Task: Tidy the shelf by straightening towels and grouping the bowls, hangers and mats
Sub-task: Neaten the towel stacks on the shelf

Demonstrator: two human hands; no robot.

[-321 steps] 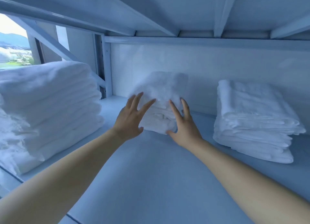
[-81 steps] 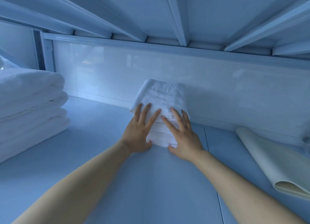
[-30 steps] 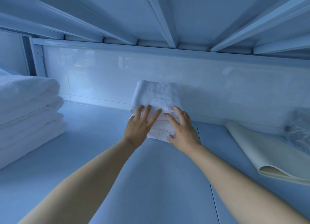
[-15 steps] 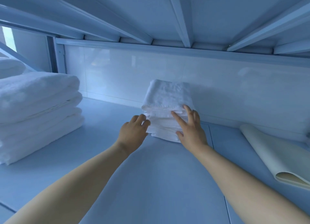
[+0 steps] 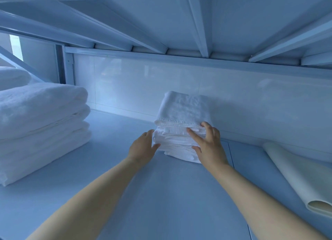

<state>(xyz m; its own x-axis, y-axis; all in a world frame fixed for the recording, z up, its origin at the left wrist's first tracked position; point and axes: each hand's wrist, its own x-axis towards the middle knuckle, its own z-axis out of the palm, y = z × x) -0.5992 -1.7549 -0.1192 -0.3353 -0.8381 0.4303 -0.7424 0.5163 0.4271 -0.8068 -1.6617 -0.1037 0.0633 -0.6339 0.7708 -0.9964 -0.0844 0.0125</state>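
A small stack of folded white towels (image 5: 181, 114) stands near the back wall in the middle of the shelf (image 5: 161, 194). My left hand (image 5: 142, 146) lies against the stack's left side with straight fingers. On the front right of the stack my right hand (image 5: 208, 142) presses with spread fingers, the thumb low against the lower towels. A rolled pale mat (image 5: 301, 175) lies at the right. A tall stack of thick white towels (image 5: 41, 123) sits at the left.
The shelf above (image 5: 179, 20) hangs low with metal ribs. A white tiled wall (image 5: 233, 96) closes the back. A metal upright (image 5: 68, 65) stands at the back left. Bare shelf surface stretches in front of the small stack.
My left hand slid from the stack's front to its left side. My right hand stayed on the front right. The view shifted slightly to the left.
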